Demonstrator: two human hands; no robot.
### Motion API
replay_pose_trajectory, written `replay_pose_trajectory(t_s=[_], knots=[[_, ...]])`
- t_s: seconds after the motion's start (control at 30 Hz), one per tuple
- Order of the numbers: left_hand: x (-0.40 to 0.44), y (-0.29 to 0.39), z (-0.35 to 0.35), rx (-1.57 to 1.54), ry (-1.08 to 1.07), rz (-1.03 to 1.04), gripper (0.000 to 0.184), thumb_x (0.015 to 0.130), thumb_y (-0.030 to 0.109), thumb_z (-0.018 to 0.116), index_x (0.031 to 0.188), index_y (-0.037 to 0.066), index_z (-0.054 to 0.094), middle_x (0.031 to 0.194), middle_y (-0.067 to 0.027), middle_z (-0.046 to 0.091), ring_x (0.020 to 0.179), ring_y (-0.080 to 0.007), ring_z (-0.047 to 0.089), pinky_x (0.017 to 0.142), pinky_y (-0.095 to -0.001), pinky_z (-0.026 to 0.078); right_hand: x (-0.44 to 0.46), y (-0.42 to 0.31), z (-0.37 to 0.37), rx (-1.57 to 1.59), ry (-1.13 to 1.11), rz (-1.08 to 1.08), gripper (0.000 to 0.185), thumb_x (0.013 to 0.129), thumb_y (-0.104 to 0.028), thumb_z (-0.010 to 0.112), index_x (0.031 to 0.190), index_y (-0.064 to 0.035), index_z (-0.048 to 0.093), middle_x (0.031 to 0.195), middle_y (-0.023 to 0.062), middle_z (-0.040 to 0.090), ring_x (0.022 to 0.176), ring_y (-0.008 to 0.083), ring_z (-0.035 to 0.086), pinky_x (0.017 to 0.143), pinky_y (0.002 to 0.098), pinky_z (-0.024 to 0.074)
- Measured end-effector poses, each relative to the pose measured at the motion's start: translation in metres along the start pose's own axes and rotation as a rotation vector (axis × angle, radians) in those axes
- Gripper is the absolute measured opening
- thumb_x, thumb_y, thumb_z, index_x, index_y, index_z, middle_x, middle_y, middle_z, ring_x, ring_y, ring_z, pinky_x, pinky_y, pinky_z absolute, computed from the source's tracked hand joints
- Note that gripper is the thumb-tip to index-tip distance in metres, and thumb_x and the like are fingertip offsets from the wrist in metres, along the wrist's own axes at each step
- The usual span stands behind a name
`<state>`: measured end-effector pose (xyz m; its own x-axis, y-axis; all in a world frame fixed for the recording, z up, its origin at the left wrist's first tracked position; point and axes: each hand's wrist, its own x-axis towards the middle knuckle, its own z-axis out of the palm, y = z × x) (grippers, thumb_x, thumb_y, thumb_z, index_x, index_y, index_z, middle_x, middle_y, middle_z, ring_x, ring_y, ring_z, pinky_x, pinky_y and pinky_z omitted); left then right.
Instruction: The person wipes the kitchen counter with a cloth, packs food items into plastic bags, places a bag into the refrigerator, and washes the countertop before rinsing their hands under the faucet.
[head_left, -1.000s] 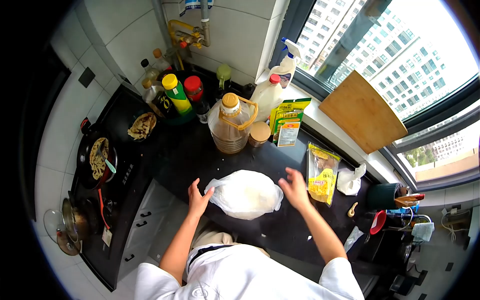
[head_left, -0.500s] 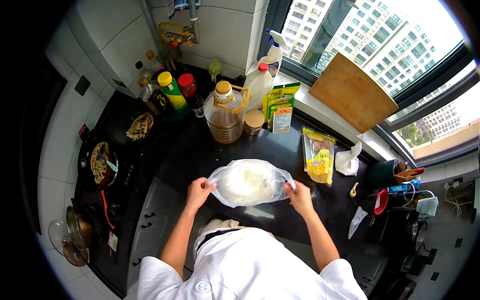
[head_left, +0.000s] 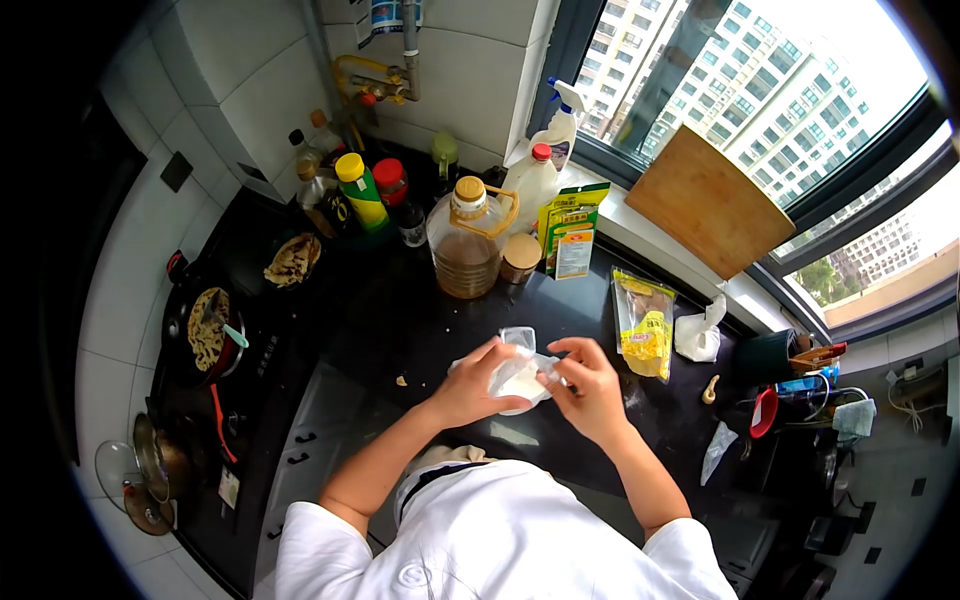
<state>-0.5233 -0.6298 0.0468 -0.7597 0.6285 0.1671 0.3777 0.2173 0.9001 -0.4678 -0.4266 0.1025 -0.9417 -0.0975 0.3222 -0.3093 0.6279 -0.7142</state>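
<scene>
A clear plastic bag (head_left: 518, 382) with something white inside is bunched up between my two hands, just above the dark counter in front of me. My left hand (head_left: 468, 388) curves round the bag's left side, fingers closed against the plastic. From the right, my right hand (head_left: 588, 388) pinches the bag's edge between thumb and fingers. A flap of the plastic sticks up between the hands. Part of the bag is hidden behind the fingers.
Beyond the bag stand a large oil jug (head_left: 466, 245), a lidded jar (head_left: 520, 258) and seasoning packets (head_left: 572, 230). A yellow food packet (head_left: 645, 325) lies to the right. A frying pan of noodles (head_left: 208, 330) sits on the stove at left; a cutting board (head_left: 710, 203) leans by the window.
Both hands have come closer together, folding the spread-out bag into a smaller bundle. Small crumbs now show on the counter left of it. The camera view has shifted slightly.
</scene>
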Motion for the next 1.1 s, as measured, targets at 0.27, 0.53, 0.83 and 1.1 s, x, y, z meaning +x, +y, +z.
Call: replay_pose_trajectory(t_s=[0.27, 0.53, 0.83, 1.1], knots=[[0.002, -0.041, 0.055, -0.267, -0.048, -0.063, 0.028, 0.093, 0.03, 0.062, 0.104, 0.004, 0.065, 0.086, -0.0119, 0.067, 0.083, -0.026, 0.066, 0.076, -0.0368, 0.05, -0.004, -0.016, 0.021, -0.012, 0.054, -0.105, 0.03, 0.077, -0.019, 0.077, 0.1, -0.0064, 0.064, 0.11, 0.0116, 0.062, 0.093, 0.0288, 0.064, 0.076, 0.0363, 0.0534], [0.008, -0.037, 0.033, -0.491, -0.167, -0.339, 0.039, 0.104, 0.042, 0.039, 0.104, 0.007, 0.058, 0.08, -0.0033, 0.06, 0.066, -0.0087, 0.052, 0.063, -0.0242, 0.042, -0.03, 0.04, 0.048, 0.142, 0.08, 0.198, 0.011, 0.085, 0.001, 0.067, 0.095, 0.0008, 0.062, 0.087, 0.0092, 0.065, 0.077, 0.0198, 0.062, 0.073, 0.0283, 0.0495], [0.014, -0.038, -0.002, 0.578, -0.115, 0.128, 0.016, 0.08, 0.007, 0.068, 0.095, 0.005, 0.066, 0.087, -0.0088, 0.068, 0.065, -0.0194, 0.066, 0.058, -0.0297, 0.052, -0.012, 0.052, 0.069, 0.339, -0.087, 0.196, 0.032, 0.101, -0.023, 0.047, 0.125, -0.0046, 0.057, 0.114, 0.0138, 0.062, 0.116, 0.0239, 0.055, 0.1, 0.0335, 0.0404], [0.003, -0.045, 0.017, 0.63, 0.469, 0.674, 0.013, 0.074, 0.011, 0.072, 0.085, 0.011, 0.064, 0.097, -0.0021, 0.063, 0.074, -0.0196, 0.063, 0.06, -0.0304, 0.051, -0.01, 0.081, 0.084, 0.781, -0.316, 0.531, 0.042, 0.101, -0.036, 0.05, 0.129, -0.0055, 0.057, 0.113, 0.0077, 0.065, 0.099, 0.0141, 0.061, 0.09, 0.0283, 0.0456]])
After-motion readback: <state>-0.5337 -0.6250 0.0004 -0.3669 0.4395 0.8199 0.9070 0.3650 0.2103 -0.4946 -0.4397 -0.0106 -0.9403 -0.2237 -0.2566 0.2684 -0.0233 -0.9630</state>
